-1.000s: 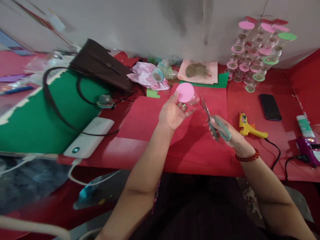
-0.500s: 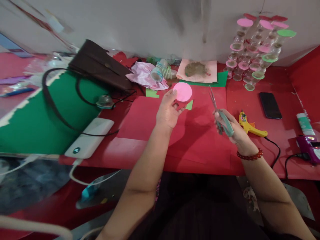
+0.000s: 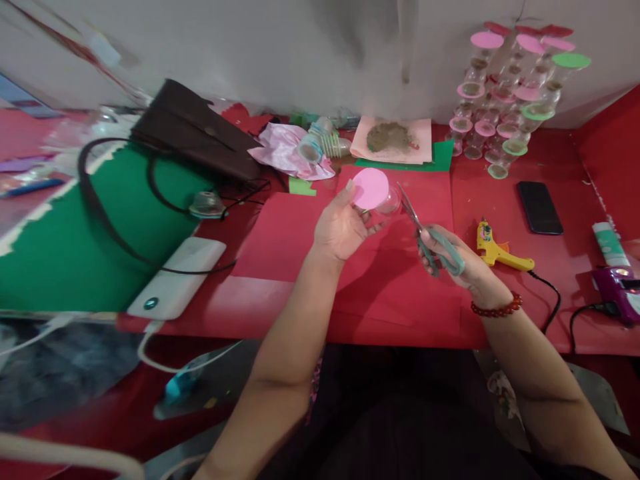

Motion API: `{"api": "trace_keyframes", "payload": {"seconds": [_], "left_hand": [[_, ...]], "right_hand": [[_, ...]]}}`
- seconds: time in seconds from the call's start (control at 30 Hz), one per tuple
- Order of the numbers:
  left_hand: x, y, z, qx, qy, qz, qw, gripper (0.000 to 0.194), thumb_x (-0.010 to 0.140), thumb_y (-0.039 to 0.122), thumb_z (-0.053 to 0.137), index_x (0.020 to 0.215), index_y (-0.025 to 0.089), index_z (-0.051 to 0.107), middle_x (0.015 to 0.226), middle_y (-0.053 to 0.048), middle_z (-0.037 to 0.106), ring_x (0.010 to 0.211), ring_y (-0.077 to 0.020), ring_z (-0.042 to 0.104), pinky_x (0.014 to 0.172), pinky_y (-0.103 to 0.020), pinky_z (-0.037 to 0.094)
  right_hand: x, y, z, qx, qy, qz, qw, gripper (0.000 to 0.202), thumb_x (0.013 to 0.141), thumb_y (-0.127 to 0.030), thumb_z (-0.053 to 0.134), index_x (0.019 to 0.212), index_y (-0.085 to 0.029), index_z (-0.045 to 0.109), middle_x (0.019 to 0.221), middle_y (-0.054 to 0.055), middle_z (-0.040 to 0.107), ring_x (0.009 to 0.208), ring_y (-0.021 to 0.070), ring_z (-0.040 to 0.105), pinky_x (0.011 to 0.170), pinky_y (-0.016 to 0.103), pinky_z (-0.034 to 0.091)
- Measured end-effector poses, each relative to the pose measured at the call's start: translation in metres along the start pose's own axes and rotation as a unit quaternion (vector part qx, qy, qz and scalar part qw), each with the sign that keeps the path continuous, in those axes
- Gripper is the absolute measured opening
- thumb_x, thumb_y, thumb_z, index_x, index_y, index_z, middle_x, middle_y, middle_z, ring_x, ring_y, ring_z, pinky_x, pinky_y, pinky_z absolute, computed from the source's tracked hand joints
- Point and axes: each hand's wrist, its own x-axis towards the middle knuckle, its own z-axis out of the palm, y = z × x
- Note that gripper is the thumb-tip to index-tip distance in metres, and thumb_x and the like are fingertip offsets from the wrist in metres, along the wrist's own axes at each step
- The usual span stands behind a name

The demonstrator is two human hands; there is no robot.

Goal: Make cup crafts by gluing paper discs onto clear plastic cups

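Between the thumb and fingers of my left hand [image 3: 343, 223] is a pink paper disc [image 3: 371, 189]. A clear plastic cup [image 3: 389, 201] shows just behind the disc's right edge; whether the two are joined I cannot tell. My right hand [image 3: 455, 260] grips grey-green-handled scissors [image 3: 443, 250], the handle loops spread apart. Their blades point up and left, with the tips close to the cup. Beneath both hands lie red paper sheets [image 3: 290, 233] on the red table.
A yellow glue gun [image 3: 500, 255], a phone [image 3: 540, 208] and a glue stick [image 3: 611, 244] lie at right. Strings of plastic cups with paper discs [image 3: 515, 147] hang at back right. A dark bag [image 3: 195, 130], power bank [image 3: 177, 277] and stacked cups [image 3: 325, 141] are on the left and back.
My left hand has turned the pink disc slightly right, bringing the clear cup behind it into sight. The scissors have moved left and down, nearer the disc, and their handles have spread.
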Motion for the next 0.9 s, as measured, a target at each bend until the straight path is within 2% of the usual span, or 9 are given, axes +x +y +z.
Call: {"api": "trace_keyframes", "payload": {"seconds": [0.27,0.6,0.9], "left_hand": [[-0.0035,-0.008,0.0038,0.002,-0.049,-0.029,0.998,0.056,0.089,0.051,0.074,0.138,0.026,0.062,0.102,-0.007,0.083,0.091,-0.0276,0.081,0.087,-0.041,0.066],[-0.0077,-0.0077,0.0087,0.018,-0.042,-0.032,0.998,0.062,0.09,0.051,0.074,0.146,0.029,0.058,0.105,-0.006,0.082,0.094,-0.0275,0.081,0.085,-0.04,0.066],[-0.004,-0.0075,0.0027,0.004,-0.044,-0.025,0.999,0.054,0.089,0.048,0.074,0.137,0.027,0.062,0.103,-0.005,0.081,0.087,-0.0239,0.079,0.09,-0.043,0.066]], "right_hand": [[0.0026,0.0026,-0.0014,0.014,0.02,-0.002,1.0,0.056,0.074,-0.07,0.085,0.099,-0.026,0.062,0.075,-0.001,0.056,0.061,0.013,0.052,0.048,0.025,0.038],[0.0013,-0.0008,0.0009,0.013,0.021,-0.006,1.0,0.052,0.075,-0.067,0.084,0.097,-0.026,0.06,0.073,-0.003,0.053,0.06,0.0126,0.05,0.047,0.026,0.038],[0.0038,0.002,0.0001,0.006,0.011,-0.023,1.0,0.061,0.07,-0.071,0.086,0.1,-0.024,0.06,0.069,-0.008,0.052,0.053,0.0074,0.048,0.046,0.021,0.038]]}}
